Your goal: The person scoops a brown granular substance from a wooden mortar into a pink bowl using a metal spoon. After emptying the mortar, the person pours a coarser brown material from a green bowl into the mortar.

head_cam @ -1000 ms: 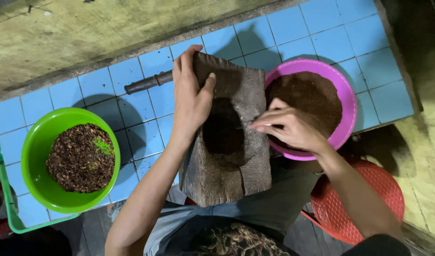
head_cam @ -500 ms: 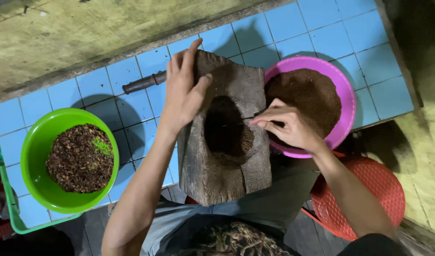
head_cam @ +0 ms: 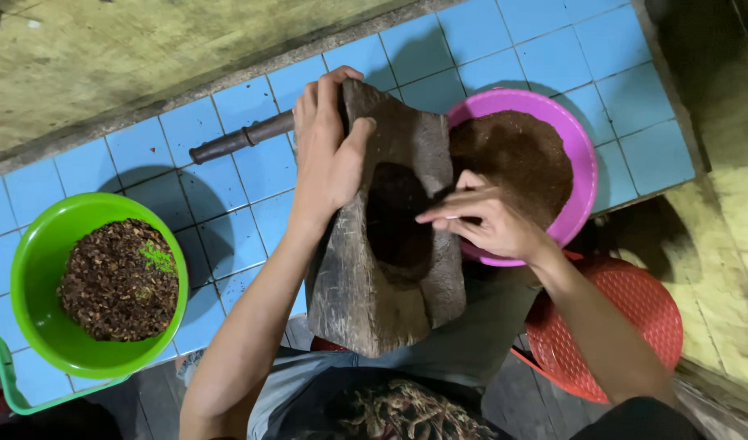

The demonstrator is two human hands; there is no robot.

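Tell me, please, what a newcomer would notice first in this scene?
Probably the wooden mortar at the centre, tilted toward the pink bowl of brown powder on its right. The left hand grips its top edge while the right hand reaches into its dark hollow. At far left a green bowl holds dark coarse bits, and a dark pestle lies on the blue tiles.

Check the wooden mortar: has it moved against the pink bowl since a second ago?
Yes. The wooden mortar has tipped toward the pink bowl, its right edge now over the rim; the left hand grips its top, and the right hand reaches into its hollow.
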